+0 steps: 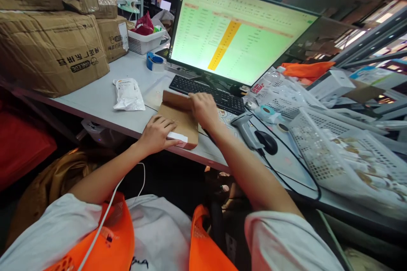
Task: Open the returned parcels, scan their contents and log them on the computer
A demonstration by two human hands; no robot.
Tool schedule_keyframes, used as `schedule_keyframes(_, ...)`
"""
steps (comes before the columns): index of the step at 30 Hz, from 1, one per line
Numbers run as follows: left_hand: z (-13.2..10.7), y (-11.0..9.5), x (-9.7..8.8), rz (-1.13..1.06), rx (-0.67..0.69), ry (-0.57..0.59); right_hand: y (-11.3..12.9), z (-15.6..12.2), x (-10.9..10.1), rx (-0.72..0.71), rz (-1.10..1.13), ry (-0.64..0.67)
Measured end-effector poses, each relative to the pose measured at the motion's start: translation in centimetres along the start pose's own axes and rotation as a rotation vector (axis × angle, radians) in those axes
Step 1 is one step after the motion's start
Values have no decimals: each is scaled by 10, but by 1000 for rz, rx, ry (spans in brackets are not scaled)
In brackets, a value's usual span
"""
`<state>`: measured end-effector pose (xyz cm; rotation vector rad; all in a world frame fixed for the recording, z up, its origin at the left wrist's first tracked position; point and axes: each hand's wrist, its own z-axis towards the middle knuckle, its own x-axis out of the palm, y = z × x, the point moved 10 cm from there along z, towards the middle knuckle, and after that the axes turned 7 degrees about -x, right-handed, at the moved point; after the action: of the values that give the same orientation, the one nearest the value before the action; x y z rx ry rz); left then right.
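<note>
A flat brown cardboard mailer point(178, 119) lies on the grey table point(101, 97) in front of the keyboard point(206, 92). My left hand point(156, 134) rests on its near end, fingers curled round a small white strip point(177, 137) at the mailer's edge. At the far end my right hand point(203, 109) presses down on the folded flap with its fingers bent. Both hands touch the mailer.
A monitor point(235, 34) with a green spreadsheet stands behind the keyboard. A barcode scanner point(245, 129), a mouse point(267, 142) and white baskets point(337, 152) sit to the right. A white pouch point(128, 94), blue tape point(154, 62) and stacked cartons point(51, 46) are to the left.
</note>
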<state>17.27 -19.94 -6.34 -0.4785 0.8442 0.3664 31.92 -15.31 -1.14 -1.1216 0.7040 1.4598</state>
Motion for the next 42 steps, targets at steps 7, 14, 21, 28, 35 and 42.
schedule_keyframes(7, 30, 1, -1, 79, -80, 125, -64, 40, 50, 403, 178, 174)
schedule_keyframes(14, 53, -1, 15, 240, -125, 189, -76, 35, 88, 505, 298, 224)
schedule_keyframes(21, 25, -32, -58, 256, 38, -277, -86, 27, 87, 575, 402, 154)
schedule_keyframes(28, -73, -39, -56, 50, -94, -5, -83, 21, 80, 570, 493, 88)
schedule_keyframes(35, -49, 8, -57, -994, -462, 324, -69, 18, 14, 378, 431, -458)
schedule_keyframes(42, 4, 37, -83, -2074, -515, 106, 39, -5, -4, -253, 707, -189)
